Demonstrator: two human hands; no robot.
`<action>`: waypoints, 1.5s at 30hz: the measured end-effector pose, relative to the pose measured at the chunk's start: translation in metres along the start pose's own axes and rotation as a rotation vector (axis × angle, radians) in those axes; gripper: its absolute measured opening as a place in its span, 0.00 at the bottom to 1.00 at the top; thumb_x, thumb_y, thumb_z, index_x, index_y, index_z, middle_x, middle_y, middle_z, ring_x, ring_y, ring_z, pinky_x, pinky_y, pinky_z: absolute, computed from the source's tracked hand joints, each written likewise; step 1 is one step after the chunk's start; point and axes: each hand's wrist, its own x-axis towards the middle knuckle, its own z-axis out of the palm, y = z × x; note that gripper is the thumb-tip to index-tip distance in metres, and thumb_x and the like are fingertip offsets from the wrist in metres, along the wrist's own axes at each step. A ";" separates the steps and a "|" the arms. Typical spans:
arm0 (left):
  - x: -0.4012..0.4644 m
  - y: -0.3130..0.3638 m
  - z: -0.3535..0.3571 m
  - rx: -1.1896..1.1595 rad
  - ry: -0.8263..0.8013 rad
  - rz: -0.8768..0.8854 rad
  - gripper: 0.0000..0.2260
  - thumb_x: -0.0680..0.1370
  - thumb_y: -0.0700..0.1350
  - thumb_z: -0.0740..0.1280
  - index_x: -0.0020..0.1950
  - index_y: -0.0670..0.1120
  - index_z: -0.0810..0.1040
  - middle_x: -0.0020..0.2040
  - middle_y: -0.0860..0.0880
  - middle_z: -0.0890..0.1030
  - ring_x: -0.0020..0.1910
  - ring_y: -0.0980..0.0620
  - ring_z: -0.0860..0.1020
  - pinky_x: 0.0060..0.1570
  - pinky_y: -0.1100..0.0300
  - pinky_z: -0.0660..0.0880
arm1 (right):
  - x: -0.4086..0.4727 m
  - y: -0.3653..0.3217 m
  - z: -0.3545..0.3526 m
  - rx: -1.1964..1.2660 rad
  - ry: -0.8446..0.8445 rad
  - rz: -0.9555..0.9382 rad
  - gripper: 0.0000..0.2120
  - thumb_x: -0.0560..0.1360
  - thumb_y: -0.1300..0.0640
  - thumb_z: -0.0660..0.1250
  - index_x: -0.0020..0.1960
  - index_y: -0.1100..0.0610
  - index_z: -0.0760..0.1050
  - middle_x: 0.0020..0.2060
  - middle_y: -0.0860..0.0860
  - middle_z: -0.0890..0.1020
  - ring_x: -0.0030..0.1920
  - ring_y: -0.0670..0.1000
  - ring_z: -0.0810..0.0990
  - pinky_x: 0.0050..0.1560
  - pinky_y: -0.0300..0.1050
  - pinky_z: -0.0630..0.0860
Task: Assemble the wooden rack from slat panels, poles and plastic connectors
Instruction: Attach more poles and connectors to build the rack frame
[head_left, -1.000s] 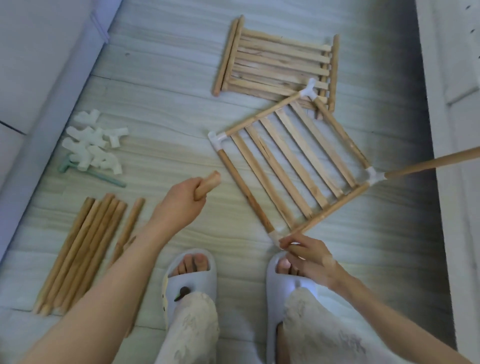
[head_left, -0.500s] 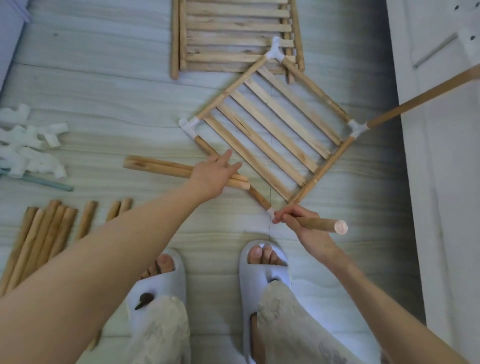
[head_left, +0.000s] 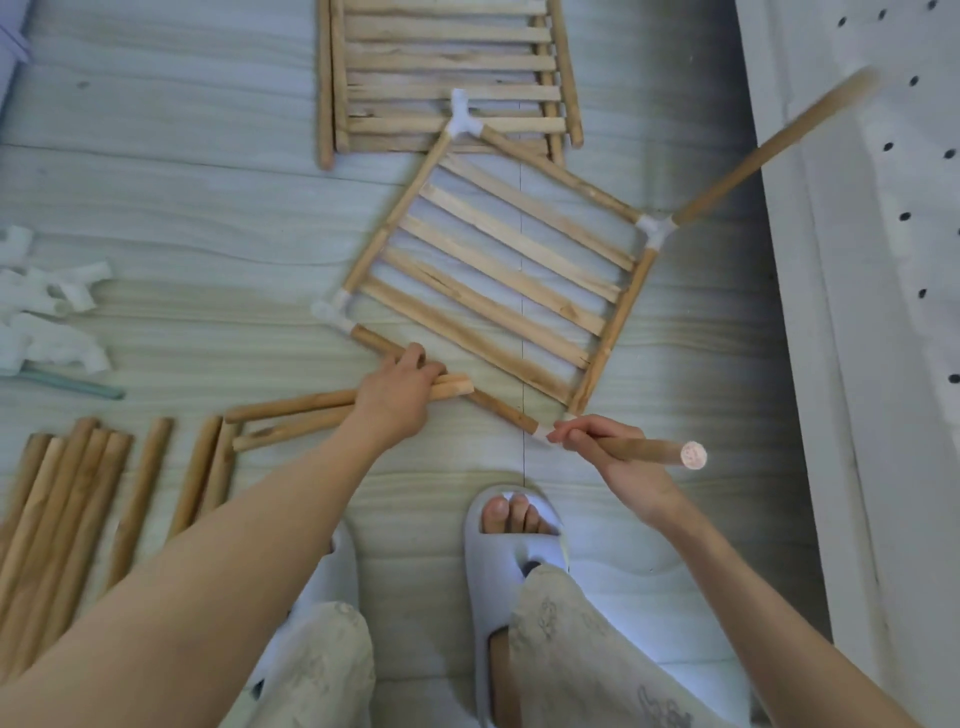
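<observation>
A slat panel (head_left: 498, 270) lies on the floor as a diamond, with a white plastic connector on each corner. From the right connector (head_left: 653, 228) a pole (head_left: 769, 150) rises towards the upper right. My right hand (head_left: 613, 457) grips another pole (head_left: 660, 452) and holds its far end at the near corner connector (head_left: 544, 431); the pole's cut end faces me. My left hand (head_left: 397, 395) is curled over two loose poles (head_left: 291, 415) lying on the floor, beside the panel's lower-left edge pole.
More slat panels (head_left: 447, 62) are stacked at the top. A bundle of poles (head_left: 67, 509) lies at the lower left, with white connectors (head_left: 47, 322) and a green tool (head_left: 78, 387) above it. A white perforated board (head_left: 883, 312) runs along the right. My slippered feet (head_left: 514, 530) are below.
My left hand carried poles from the air down onto the floor beside the panel. My right hand now holds a pole at the near corner connector. The view has shifted closer.
</observation>
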 end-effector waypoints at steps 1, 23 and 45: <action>-0.004 0.000 0.004 -0.006 0.019 -0.002 0.20 0.77 0.38 0.58 0.70 0.49 0.65 0.65 0.46 0.63 0.60 0.42 0.68 0.52 0.49 0.73 | -0.001 0.002 0.000 0.012 0.055 -0.007 0.09 0.78 0.60 0.63 0.43 0.55 0.80 0.46 0.46 0.83 0.51 0.41 0.80 0.52 0.28 0.71; -0.034 -0.025 0.024 -0.015 0.000 -0.111 0.15 0.74 0.35 0.60 0.59 0.46 0.69 0.58 0.44 0.67 0.56 0.44 0.69 0.40 0.55 0.65 | 0.022 0.003 0.000 0.183 0.389 -0.238 0.20 0.71 0.44 0.58 0.22 0.49 0.63 0.20 0.45 0.65 0.25 0.44 0.64 0.30 0.34 0.64; -0.065 -0.005 -0.089 -1.424 0.263 0.072 0.07 0.80 0.42 0.60 0.49 0.44 0.77 0.38 0.48 0.83 0.43 0.51 0.83 0.46 0.61 0.79 | 0.022 -0.046 0.072 -0.211 -0.245 0.070 0.19 0.76 0.50 0.64 0.66 0.51 0.70 0.57 0.46 0.77 0.48 0.50 0.78 0.45 0.37 0.72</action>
